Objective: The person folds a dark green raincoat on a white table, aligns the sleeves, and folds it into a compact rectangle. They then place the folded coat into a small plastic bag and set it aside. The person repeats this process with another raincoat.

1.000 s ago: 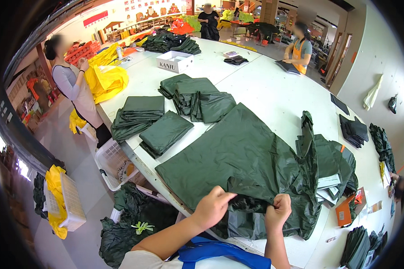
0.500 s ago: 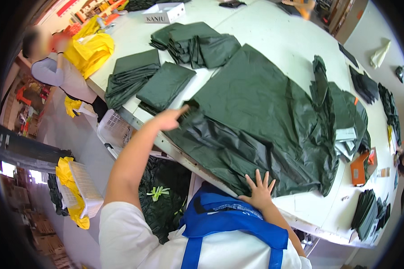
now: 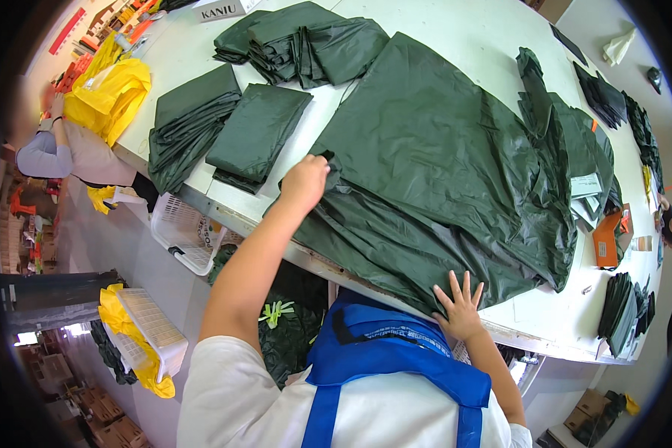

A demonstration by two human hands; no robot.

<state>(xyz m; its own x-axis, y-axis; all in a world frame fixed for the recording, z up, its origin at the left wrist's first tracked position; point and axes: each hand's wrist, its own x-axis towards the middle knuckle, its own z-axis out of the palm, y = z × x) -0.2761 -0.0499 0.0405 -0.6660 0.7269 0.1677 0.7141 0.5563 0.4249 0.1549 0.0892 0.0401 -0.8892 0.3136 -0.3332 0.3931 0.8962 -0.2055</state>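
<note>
A large dark green sheet of waterproof fabric (image 3: 425, 142), perhaps a rain garment, lies spread over the white table in front of me. My left hand (image 3: 305, 182) is closed on its left edge, and a dark bunched bit pokes out past the fingers. Loose folds run from there toward the near side. With fingers spread, my right hand (image 3: 461, 305) rests flat at the fabric's near edge. Left of my left hand lies a folded green piece (image 3: 257, 134), beside a folded green stack (image 3: 194, 119).
More folded green fabric (image 3: 313, 45) lies farther back. An orange box (image 3: 608, 243) and a dark stack (image 3: 618, 313) sit at the right. Below the table's left edge is a white basket (image 3: 183, 231). A co-worker (image 3: 48, 149) stands far left by yellow fabric (image 3: 110, 97).
My left hand has gone from a pointing finger to a closed grip on the fabric edge. The near folds lie flatter. The view has shifted, and my right hand stays spread on the fabric.
</note>
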